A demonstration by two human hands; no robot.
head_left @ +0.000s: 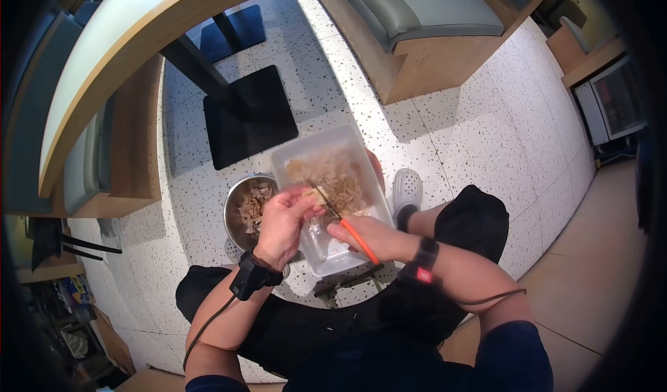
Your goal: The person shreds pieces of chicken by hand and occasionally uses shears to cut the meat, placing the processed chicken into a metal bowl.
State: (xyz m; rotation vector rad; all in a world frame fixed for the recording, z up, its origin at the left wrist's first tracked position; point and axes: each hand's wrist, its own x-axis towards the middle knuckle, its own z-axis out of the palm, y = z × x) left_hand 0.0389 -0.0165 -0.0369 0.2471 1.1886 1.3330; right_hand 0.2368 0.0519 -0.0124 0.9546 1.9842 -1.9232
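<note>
My left hand [283, 220] pinches a small pale-yellow piece of food [317, 196] over a white plastic tub [280, 157]. In my right hand [379, 239] is a pair of scissors with orange handles [360, 242]. Their dark blades point up and left, with the tips right at the pale piece. Inside the tub lies a heap of pale, tan soft pieces [340, 173], mostly towards its far end. Left of the tub, partly behind my left hand, a round metal bowl [230, 218] contains brownish pieces [254, 210].
A crocs-style grey shoe [407, 192] is on the speckled floor right of the tub. Ahead, a table's black base plate [250, 118] lies on the floor. Padded benches [445, 27] stand at the far right and left. Wrist straps with cables [251, 275] run along my arms.
</note>
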